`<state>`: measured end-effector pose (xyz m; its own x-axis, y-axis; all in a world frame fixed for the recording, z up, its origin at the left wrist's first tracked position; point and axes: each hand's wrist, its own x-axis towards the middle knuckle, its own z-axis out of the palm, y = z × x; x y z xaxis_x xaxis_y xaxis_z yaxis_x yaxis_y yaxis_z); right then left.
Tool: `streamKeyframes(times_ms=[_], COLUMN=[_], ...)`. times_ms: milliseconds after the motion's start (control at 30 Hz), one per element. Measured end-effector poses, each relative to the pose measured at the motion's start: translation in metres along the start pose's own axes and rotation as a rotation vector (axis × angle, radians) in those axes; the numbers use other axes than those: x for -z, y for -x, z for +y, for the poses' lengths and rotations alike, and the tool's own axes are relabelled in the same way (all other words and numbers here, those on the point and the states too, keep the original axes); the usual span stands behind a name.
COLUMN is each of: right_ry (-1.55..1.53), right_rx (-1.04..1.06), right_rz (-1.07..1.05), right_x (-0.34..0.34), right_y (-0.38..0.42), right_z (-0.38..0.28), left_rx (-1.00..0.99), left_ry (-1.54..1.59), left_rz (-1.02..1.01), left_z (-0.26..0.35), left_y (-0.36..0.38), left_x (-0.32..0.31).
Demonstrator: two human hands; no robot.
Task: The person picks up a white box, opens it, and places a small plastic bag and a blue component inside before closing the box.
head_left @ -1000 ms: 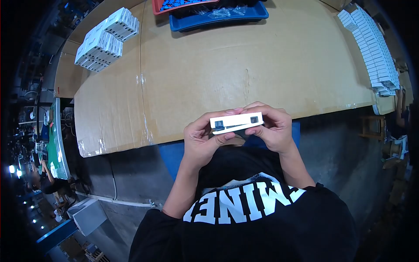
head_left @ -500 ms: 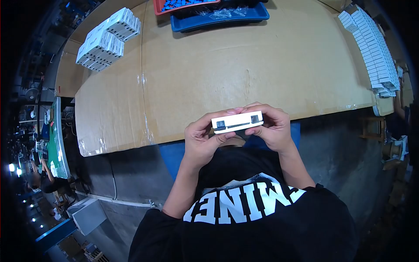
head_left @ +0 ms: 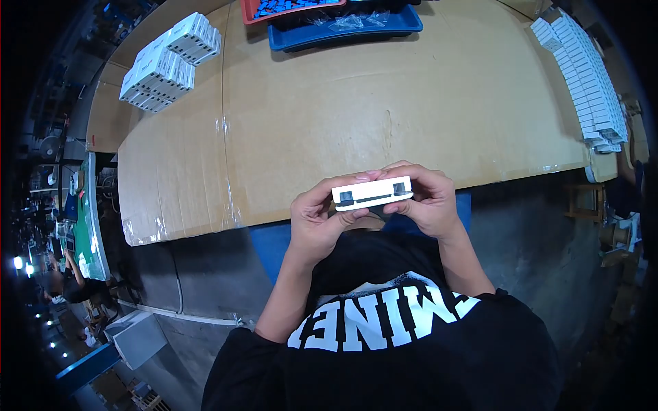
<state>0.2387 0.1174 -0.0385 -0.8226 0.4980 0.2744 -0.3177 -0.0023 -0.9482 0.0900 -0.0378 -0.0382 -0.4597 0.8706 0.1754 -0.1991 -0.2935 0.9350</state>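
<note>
A white rectangular box-like part [head_left: 371, 191] is held up at the table's front edge, its narrow side with two dark square openings and a dark slot between them facing the camera. My left hand [head_left: 317, 213] grips its left end, thumb below and fingers above. On the right end, my right hand [head_left: 430, 201] holds it the same way. The fingertips of both hands nearly meet along the top of the part.
The brown cardboard-covered table [head_left: 308, 116] bears stacks of white boxes [head_left: 159, 72] at the back left and a long row of white boxes [head_left: 582, 79] at the right. Behind are a blue tray [head_left: 343, 40] and a red tray [head_left: 257, 15]. A person [head_left: 79, 284] is far left.
The white part has tilted very slightly in my hands. Both hands keep nearly the same place and grip.
</note>
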Motion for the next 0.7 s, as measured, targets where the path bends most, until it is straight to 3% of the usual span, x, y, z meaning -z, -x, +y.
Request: streamKeyframes(times_ms=[700], right_ry=[-0.024], right_rx=[0.033], right_rz=[0.005], right_x=[-0.0002], right_y=[0.0032], right_z=[0.0068], left_rx=[-0.006], left_ry=[-0.022], left_rz=[0.000], left_z=[-0.0006], left_y=[-0.0029], left_x=[-0.0001])
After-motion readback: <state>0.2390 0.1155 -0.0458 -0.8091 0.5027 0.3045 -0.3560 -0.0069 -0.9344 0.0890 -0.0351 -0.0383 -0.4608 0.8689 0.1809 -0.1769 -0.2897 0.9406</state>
